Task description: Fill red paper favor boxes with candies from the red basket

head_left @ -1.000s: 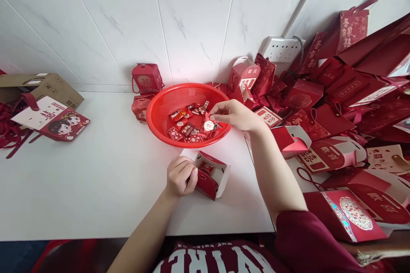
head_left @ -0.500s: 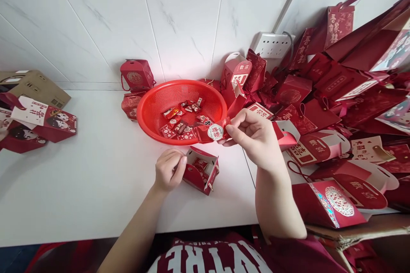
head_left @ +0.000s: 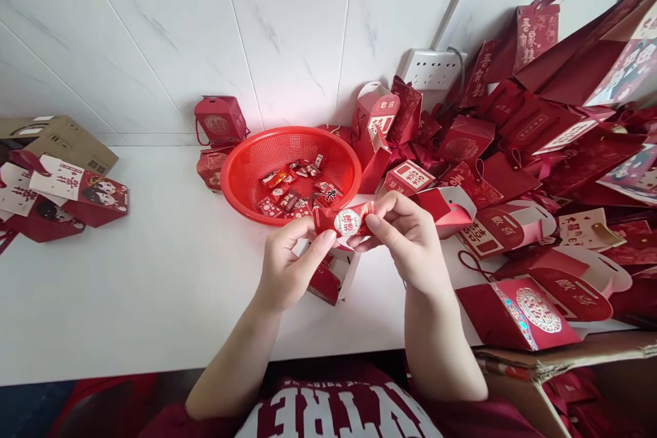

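Between my two hands is a red wrapped candy (head_left: 345,220) with a round white label facing up. My left hand (head_left: 293,261) pinches its left end with thumb and forefinger. At the other end, my right hand (head_left: 405,239) grips the twisted wrapper the same way. Beneath the candy stands an open red gift box (head_left: 331,280), partly hidden by my hands; a little red wrapping shows inside. Just behind, a red plastic basket (head_left: 246,150) holds several small wrapped candies (head_left: 287,191).
Many red gift boxes and bags (head_left: 513,233) crowd the right side, near a white power strip (head_left: 434,70). Two small red boxes (head_left: 220,122) are stacked by the tiled wall. More boxes (head_left: 97,198) and a brown carton (head_left: 76,140) stand left. An open cardboard box (head_left: 513,383) is at lower right.
My left hand has let go of the gift box and moved up and right to grip the candy's left end. The right hand still holds its other end, slightly lower.
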Available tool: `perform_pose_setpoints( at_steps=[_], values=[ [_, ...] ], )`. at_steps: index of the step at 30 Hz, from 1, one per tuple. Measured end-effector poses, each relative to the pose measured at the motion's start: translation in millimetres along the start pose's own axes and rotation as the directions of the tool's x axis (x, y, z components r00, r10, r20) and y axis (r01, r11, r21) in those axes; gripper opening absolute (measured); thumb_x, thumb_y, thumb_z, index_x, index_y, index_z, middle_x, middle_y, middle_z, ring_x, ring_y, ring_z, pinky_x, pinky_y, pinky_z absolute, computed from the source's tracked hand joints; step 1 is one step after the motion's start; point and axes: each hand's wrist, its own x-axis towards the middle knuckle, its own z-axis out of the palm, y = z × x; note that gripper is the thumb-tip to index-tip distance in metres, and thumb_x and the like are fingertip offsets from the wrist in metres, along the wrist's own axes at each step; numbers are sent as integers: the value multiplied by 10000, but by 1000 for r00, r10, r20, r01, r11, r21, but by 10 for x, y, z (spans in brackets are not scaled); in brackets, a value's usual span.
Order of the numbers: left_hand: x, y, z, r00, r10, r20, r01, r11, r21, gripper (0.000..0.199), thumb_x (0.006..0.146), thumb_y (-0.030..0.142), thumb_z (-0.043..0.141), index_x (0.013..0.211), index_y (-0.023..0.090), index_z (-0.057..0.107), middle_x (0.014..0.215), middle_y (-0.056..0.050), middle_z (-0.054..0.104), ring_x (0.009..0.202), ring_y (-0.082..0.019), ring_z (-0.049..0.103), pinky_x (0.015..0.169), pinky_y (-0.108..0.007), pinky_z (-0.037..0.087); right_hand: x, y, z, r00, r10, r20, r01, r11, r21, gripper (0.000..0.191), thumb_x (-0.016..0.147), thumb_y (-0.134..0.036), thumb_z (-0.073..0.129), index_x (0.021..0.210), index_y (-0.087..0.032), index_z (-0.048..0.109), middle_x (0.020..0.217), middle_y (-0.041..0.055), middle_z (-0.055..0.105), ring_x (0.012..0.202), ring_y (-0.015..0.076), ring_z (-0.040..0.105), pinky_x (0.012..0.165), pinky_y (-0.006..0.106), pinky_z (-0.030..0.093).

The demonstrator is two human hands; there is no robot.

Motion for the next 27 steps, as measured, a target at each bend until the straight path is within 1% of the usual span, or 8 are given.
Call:
perform_pose_setpoints(
  at_steps=[3, 5, 12, 18, 21, 24, 26, 27],
  values=[
    [-11, -44, 4, 997, -62, 54, 69, 987, -146, 194, 958, 299, 635, 841, 169, 718, 788, -26, 691, 768, -153, 650, 741, -276, 530, -21, 32, -36, 1000, 10, 17, -10, 1000, 27, 223, 937, -328, 696, 824, -208, 546, 747, -20, 693, 618, 133, 726, 530, 230, 612],
    [-25, -69, 0, 995, -73, 64, 84, 978, -190, 195, 962, 289, 631, 832, 174, 719, 788, -20, 698, 767, -146, 659, 739, -267, 535, -31, 48, -44, 1000, 3, 22, -3, 1000, 31, 221, 944, -322, 688, 821, -207, 544, 728, -23, 693, 603, 131, 722, 501, 213, 586],
    [-61, -98, -14, 999, -34, 35, 39, 987, -155, 184, 962, 289, 636, 855, 177, 736, 816, -35, 735, 788, -152, 692, 745, -253, 542, -64, 59, -26, 999, 0, 46, -2, 999, 39, 200, 956, -327, 671, 842, -215, 552, 710, -25, 699, 619, 137, 725, 486, 208, 561],
    [-69, -144, -38, 996, -82, 23, 85, 982, -167, 202, 939, 318, 666, 824, 169, 740, 779, -38, 723, 726, -136, 665, 694, -238, 546, -74, 97, -36, 996, 67, 59, -69, 997, 26, 224, 910, -328, 730, 823, -208, 562, 705, -31, 684, 583, 121, 703, 478, 201, 545],
    [-91, -145, -33, 993, -117, 31, 121, 977, -175, 221, 942, 351, 655, 866, 166, 750, 781, -48, 729, 734, -157, 679, 696, -260, 558, -85, 119, -35, 995, 71, 65, -75, 996, 49, 228, 902, -329, 739, 818, -213, 562, 708, -29, 689, 594, 127, 708, 468, 198, 540],
    [-117, -124, -44, 989, -149, 23, 151, 984, -93, 271, 971, 380, 599, 923, 163, 754, 822, -58, 736, 780, -190, 695, 739, -304, 565, -107, 134, -37, 997, 65, 43, -67, 997, 26, 238, 902, -337, 735, 808, -218, 553, 718, -30, 681, 612, 133, 710, 478, 207, 539],
    [-131, -121, -76, 991, -123, -46, 125, 991, 55, 265, 986, 368, 569, 980, 173, 747, 881, -55, 736, 843, -200, 692, 790, -320, 553, -126, 147, -45, 997, 70, 14, -69, 996, -57, 235, 905, -354, 729, 819, -220, 556, 726, -28, 672, 629, 135, 703, 488, 212, 526],
    [-139, -128, -100, 992, -90, -93, 103, 984, 146, 245, 988, 354, 564, 1024, 183, 737, 922, -50, 735, 886, -201, 687, 820, -323, 543, -135, 157, -50, 997, 74, 0, -74, 989, -125, 229, 908, -364, 722, 829, -221, 562, 725, -27, 668, 633, 134, 694, 487, 211, 508]
  ],
)
